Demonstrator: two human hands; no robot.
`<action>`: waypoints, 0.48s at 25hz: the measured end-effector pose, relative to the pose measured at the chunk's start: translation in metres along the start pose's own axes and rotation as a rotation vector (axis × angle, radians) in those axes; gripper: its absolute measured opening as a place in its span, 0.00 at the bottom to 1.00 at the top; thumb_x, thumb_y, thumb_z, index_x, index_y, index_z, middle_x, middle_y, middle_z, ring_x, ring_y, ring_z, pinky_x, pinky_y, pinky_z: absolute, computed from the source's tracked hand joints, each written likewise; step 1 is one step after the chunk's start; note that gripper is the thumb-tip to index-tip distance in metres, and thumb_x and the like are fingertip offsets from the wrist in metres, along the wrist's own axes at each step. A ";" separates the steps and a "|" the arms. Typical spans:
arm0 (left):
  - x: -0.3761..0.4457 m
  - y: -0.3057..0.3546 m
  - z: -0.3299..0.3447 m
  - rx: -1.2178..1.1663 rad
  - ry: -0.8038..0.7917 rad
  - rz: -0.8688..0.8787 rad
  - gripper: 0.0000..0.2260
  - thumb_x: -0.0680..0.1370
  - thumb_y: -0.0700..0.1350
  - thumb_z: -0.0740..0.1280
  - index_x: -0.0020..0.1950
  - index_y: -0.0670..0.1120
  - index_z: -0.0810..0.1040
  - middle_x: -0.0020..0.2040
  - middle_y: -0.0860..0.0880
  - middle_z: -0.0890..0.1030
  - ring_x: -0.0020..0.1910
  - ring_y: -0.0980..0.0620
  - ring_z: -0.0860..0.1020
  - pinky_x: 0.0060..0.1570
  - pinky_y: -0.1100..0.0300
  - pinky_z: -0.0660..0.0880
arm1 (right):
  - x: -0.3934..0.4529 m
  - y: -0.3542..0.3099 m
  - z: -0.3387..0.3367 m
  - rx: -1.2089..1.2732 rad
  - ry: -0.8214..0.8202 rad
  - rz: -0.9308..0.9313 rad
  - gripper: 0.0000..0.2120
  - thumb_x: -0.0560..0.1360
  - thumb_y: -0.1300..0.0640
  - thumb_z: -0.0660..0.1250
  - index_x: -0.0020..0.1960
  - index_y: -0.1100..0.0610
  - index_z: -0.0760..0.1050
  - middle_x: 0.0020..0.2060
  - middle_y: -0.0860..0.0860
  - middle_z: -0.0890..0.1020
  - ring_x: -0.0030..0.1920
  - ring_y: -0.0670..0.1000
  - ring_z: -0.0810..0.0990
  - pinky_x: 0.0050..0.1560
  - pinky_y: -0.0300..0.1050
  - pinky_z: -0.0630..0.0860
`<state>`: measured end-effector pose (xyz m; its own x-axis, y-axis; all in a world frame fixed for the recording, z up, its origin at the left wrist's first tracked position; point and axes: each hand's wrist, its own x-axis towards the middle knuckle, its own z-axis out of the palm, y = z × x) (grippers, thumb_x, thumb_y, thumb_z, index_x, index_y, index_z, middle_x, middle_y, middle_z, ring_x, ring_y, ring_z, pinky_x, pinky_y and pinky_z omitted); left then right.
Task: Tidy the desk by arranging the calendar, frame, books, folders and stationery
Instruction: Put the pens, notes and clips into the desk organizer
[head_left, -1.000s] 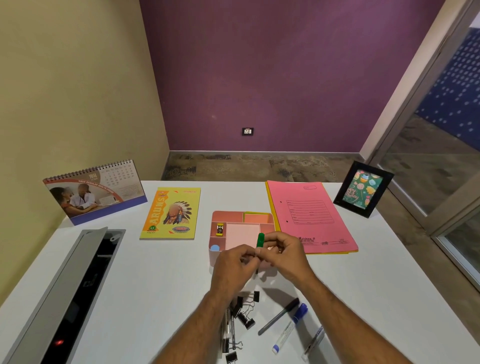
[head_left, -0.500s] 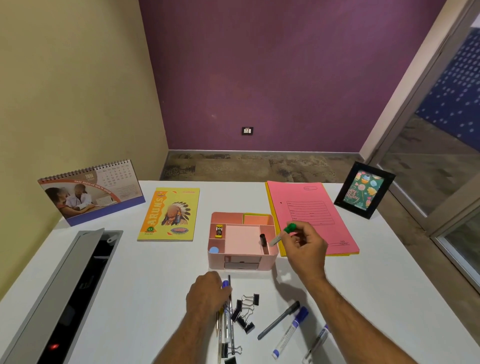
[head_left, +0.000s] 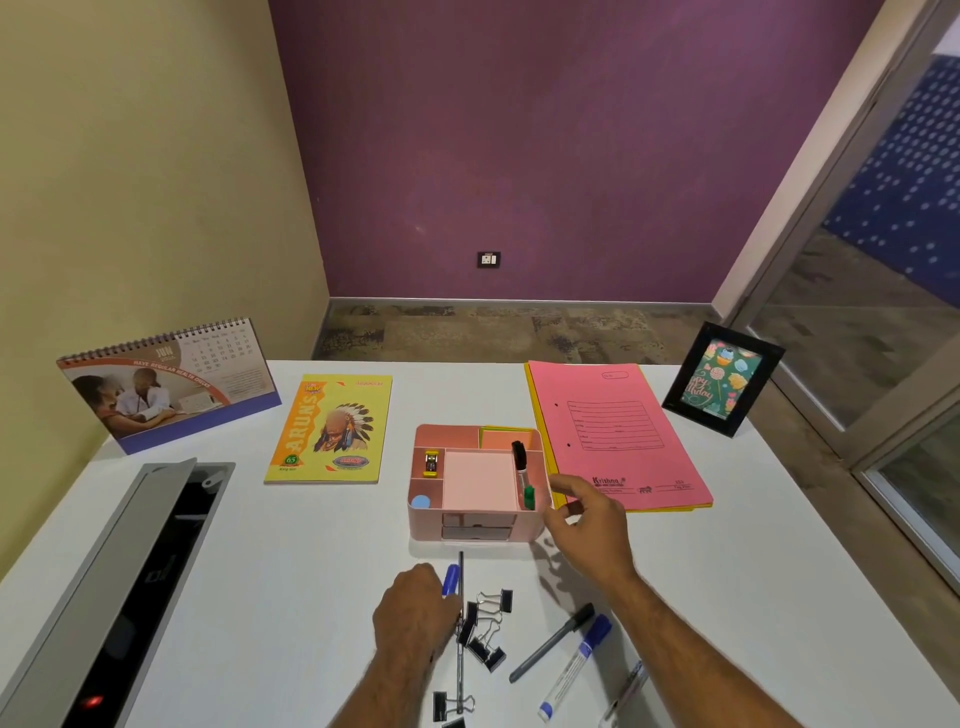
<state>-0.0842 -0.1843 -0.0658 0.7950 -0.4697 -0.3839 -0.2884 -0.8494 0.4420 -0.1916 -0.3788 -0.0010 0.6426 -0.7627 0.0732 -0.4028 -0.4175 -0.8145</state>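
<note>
A pink desk organiser (head_left: 537, 519) stands mid-desk with a black marker (head_left: 518, 456) and a green-capped marker (head_left: 529, 496) in its right slot. My right hand (head_left: 589, 517) hovers just right of it, fingers apart and holding nothing. My left hand (head_left: 415, 616) curls over a blue-capped pen (head_left: 451, 579) and a thin black pen (head_left: 460, 564) on the desk. Black binder clips (head_left: 485, 623) lie beside it. The calendar (head_left: 166, 384) stands at back left, the yellow book (head_left: 332, 428) beside it, pink folder (head_left: 613, 431) and photo frame (head_left: 724, 384) at back right.
A grey pen (head_left: 553, 642), a blue marker (head_left: 574, 667) and another pen (head_left: 623, 691) lie near the front right. An open cable tray with its raised grey lid (head_left: 119, 587) runs along the desk's left side. A glass partition stands to the right.
My right hand carried the green-capped marker to the organiser, dropped it into the right slot and let go. My left hand went down onto the pens in front.
</note>
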 end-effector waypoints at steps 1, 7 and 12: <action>-0.001 0.001 -0.002 -0.020 0.017 0.007 0.10 0.74 0.55 0.66 0.49 0.51 0.74 0.45 0.54 0.78 0.44 0.53 0.77 0.42 0.59 0.74 | 0.000 0.001 -0.002 0.015 0.018 0.005 0.18 0.72 0.56 0.75 0.61 0.50 0.78 0.52 0.42 0.83 0.44 0.45 0.82 0.44 0.46 0.82; -0.008 0.030 -0.014 -0.397 0.123 0.232 0.06 0.71 0.54 0.72 0.42 0.56 0.76 0.32 0.58 0.77 0.30 0.61 0.74 0.31 0.63 0.68 | -0.009 0.003 -0.001 0.156 0.076 0.011 0.09 0.71 0.62 0.75 0.47 0.50 0.80 0.38 0.46 0.83 0.38 0.50 0.79 0.38 0.39 0.77; -0.011 0.068 -0.019 -0.577 0.117 0.466 0.09 0.68 0.57 0.70 0.45 0.56 0.80 0.31 0.57 0.76 0.30 0.60 0.72 0.33 0.61 0.72 | -0.018 -0.004 0.007 0.289 -0.110 -0.067 0.10 0.68 0.62 0.77 0.48 0.54 0.83 0.39 0.50 0.85 0.39 0.49 0.83 0.41 0.42 0.82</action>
<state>-0.1028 -0.2320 -0.0161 0.7197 -0.6939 0.0217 -0.3090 -0.2922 0.9051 -0.1970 -0.3603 -0.0027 0.7344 -0.6737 0.0821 -0.1658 -0.2955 -0.9408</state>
